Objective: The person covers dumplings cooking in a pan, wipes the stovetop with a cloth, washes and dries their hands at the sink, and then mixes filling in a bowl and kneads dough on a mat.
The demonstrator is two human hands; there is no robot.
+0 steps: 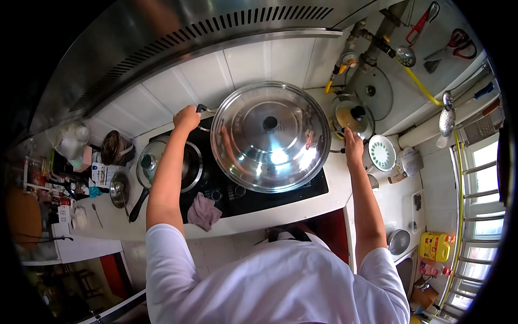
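A large steel pot sits over the right side of the black cooktop (232,201), its body hidden by a domed, shiny lid (248,156) with a black knob (270,123). On the pot's left side, my left hand (186,118) is closed round the pot handle (202,109). My right hand (353,146) is closed at the opposite handle (336,151), level with the lid's rim. Left of the pot, a frying pan (195,167) with a glass lid rests on the other burner, partly behind my left forearm. A crumpled mauve cloth (204,211) lies at the cooktop's front edge.
Behind my right hand stands a small lidded pot (353,116), beside a patterned bowl (382,153). A range hood (216,32) overhangs the back wall. A metal bowl (120,189) is on the left counter. A yellow oil jug (436,247) stands far right.
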